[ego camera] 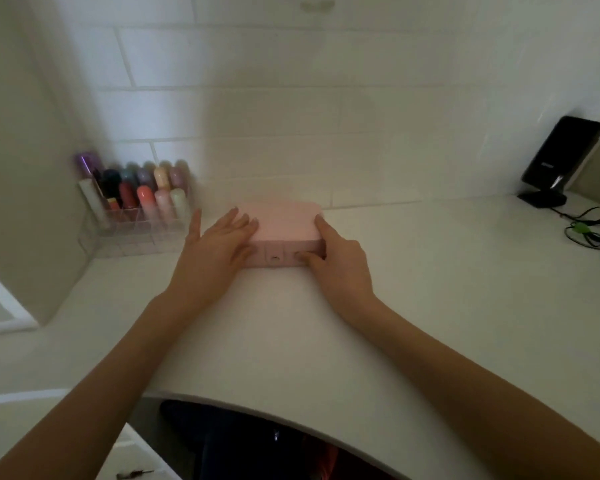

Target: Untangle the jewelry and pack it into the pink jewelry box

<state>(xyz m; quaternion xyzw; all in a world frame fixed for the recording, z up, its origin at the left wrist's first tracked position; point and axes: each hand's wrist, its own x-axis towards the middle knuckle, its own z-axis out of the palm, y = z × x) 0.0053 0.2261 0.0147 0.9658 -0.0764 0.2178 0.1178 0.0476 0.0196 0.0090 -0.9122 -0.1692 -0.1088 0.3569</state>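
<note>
pink jewelry box [282, 221] sat closed on the white worktop [413, 271], left hand [219, 247] flat on its lid, right hand [336, 258] gripping its right end, apparently to steady it for opening.

Box [284, 223] contents hidden; picture blurred.
</note>
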